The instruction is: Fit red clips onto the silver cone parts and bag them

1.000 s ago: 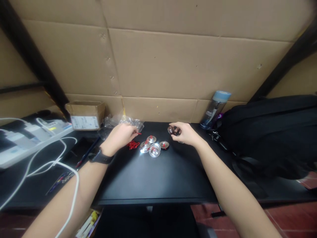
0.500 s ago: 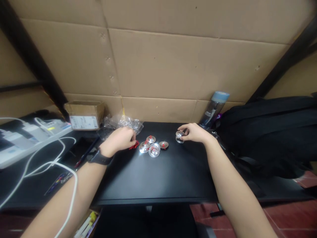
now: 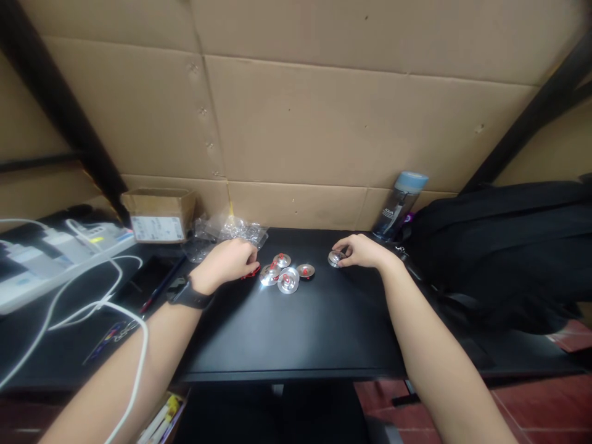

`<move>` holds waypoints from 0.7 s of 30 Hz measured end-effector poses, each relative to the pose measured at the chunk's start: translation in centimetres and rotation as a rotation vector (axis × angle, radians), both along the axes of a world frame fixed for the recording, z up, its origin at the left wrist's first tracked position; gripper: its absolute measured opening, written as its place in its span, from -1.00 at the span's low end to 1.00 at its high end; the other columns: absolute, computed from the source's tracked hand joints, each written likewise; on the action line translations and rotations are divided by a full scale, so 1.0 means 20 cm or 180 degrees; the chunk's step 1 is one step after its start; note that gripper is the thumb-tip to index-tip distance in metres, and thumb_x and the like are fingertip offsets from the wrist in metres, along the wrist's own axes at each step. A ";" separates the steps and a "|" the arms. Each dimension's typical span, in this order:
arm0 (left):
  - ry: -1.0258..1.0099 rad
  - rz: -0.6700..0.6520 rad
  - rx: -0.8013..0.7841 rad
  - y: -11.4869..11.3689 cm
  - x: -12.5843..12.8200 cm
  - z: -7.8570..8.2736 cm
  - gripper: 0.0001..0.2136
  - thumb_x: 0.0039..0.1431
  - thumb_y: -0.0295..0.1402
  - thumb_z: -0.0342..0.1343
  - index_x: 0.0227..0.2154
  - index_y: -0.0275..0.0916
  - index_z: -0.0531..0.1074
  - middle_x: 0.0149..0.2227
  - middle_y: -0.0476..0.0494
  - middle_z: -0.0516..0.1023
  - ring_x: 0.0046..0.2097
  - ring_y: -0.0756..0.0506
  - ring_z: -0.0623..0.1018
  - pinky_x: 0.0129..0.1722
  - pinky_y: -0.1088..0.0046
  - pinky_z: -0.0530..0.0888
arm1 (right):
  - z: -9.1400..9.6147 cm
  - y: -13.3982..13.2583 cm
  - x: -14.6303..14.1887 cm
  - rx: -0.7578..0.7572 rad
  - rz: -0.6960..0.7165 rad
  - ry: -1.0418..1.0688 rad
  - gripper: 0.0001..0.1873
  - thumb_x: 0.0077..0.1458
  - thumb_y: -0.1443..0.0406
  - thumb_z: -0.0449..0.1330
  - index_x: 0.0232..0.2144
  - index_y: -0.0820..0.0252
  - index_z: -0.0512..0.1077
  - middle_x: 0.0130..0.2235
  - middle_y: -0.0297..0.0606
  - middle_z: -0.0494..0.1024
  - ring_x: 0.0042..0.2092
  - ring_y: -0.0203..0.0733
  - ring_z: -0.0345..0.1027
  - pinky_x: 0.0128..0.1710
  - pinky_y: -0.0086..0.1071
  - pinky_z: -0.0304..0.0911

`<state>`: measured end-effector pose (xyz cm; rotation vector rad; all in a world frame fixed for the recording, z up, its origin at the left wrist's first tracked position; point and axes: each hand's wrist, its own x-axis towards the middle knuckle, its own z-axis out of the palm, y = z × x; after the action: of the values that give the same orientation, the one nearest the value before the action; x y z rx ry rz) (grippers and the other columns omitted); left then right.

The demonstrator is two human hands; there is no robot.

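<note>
Far left: white power strip (image 3: 23, 290) with chargers in it, white cable (image 3: 147, 336) passing in front of the left forearm. Then cardboard box (image 3: 157, 216), with crumpled clear plastic (image 3: 245, 231) beside it, behind the left hand (image 3: 231, 262).

Left hand: low over the surface (image 3: 287, 336), fingertips drawn close together at the red cord (image 3: 250, 272). Can't tell if they grip it or just touch; the fingers hide most of it.

Middle: 4 metal discs (image 3: 292, 285), red bits at their centers, lying on the surface. 3 bunched, touching or overlapping; the 4th just beside them on the right.

Next, apart from that bunch: the handled disc (image 3: 335, 258), down at the surface. Might be 2 stacked, can't confirm. Right hand (image 3: 363, 251) has it between thumb and fingers, narrow grip at the rim.

Far right: bottle (image 3: 398, 209), then black bag (image 3: 499, 246).

My read: step in hand is placing the handled disc while the left works at the cord. Next move calls for a clean release, no sideways nudge, plus 1 strand singled out.
</note>
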<state>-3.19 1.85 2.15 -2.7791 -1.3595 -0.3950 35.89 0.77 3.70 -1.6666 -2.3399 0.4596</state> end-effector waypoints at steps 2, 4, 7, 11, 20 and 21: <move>-0.0067 -0.0016 0.0038 0.00 0.01 0.00 -0.83 0.15 -0.28 0.22 -0.55 -0.14 0.50 -0.45 -0.13 0.61 -0.38 -0.18 0.59 -0.35 0.35 0.42 | -0.01 0.00 -0.01 -0.0031 0.0000 0.0013 -0.57 -0.14 0.29 0.46 -0.12 0.11 0.65 -0.19 -0.28 0.74 -0.22 -0.09 0.61 -0.18 -0.34 0.43; -0.0050 -0.0004 0.0083 -0.01 0.02 0.01 -0.83 0.16 -0.28 0.21 -0.52 -0.14 0.51 -0.42 -0.14 0.62 -0.34 -0.19 0.60 -0.31 0.34 0.43 | -0.01 0.00 -0.02 -0.0060 0.0002 0.0021 -0.59 -0.13 0.31 0.45 -0.13 0.12 0.66 -0.19 -0.27 0.74 -0.22 -0.09 0.62 -0.19 -0.35 0.43; 0.0019 0.0009 0.0156 -0.03 0.04 0.02 -0.84 0.20 -0.27 0.18 -0.48 -0.14 0.53 -0.37 -0.15 0.64 -0.28 -0.20 0.61 -0.25 0.33 0.46 | -0.01 0.00 -0.02 -0.0096 0.0020 -0.0034 -0.60 -0.11 0.34 0.43 -0.12 0.11 0.66 -0.17 -0.27 0.74 -0.20 -0.09 0.62 -0.17 -0.34 0.43; 0.0018 -0.0021 0.0227 -0.05 0.06 0.03 -0.84 0.23 -0.28 0.15 -0.45 -0.15 0.53 -0.34 -0.16 0.63 -0.24 -0.20 0.60 -0.21 0.32 0.46 | -0.03 0.00 -0.03 -0.0042 -0.0046 -0.0208 -0.48 -0.12 0.32 0.46 -0.02 0.11 0.62 -0.08 -0.20 0.70 -0.12 -0.04 0.61 -0.06 -0.27 0.44; -0.0007 -0.0157 0.0361 -0.06 0.09 0.02 -0.87 0.25 -0.32 0.14 -0.39 -0.17 0.54 -0.32 -0.16 0.63 -0.19 -0.21 0.58 -0.15 0.29 0.46 | -0.07 -0.05 -0.29 0.0529 0.1160 0.0111 -0.37 -0.05 0.11 0.52 0.09 0.05 0.54 0.12 -0.11 0.56 0.14 0.07 0.44 0.15 -0.07 0.33; -0.0023 -0.0186 0.0368 -0.06 0.10 0.02 -0.87 0.25 -0.32 0.14 -0.38 -0.17 0.54 -0.32 -0.16 0.62 -0.19 -0.21 0.57 -0.15 0.28 0.46 | -0.08 -0.06 -0.31 0.0504 0.1205 0.0089 -0.38 -0.04 0.09 0.52 0.07 0.07 0.55 0.10 -0.10 0.58 0.12 0.08 0.46 0.14 -0.07 0.33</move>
<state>-1.23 0.61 2.45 -2.7304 -1.2177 -0.4703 29.62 -0.41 2.16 -1.1430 -2.5997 0.3478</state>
